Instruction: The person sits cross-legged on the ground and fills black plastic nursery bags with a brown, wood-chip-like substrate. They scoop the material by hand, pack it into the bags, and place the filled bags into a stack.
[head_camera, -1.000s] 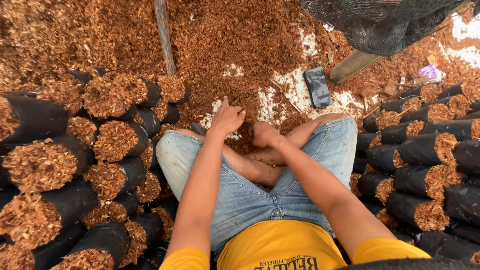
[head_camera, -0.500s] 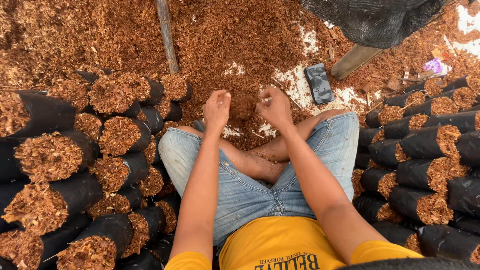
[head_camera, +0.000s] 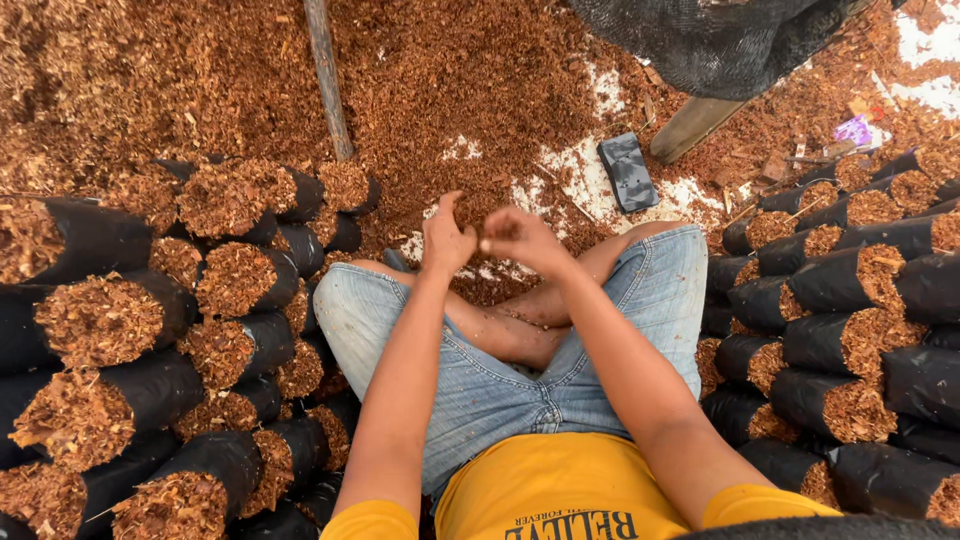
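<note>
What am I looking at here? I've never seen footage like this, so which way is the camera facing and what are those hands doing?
The single view comes from a camera worn on the person's head, looking down at their own crossed legs. There is no machine, only two bare hands. The left hand and right hand are raised close together over the sawdust heap; whether they pinch anything is too small to tell. Black bags packed with sawdust lie stacked on the left and on the right. A flat dark object and a wooden pole lie on the heap.
</note>
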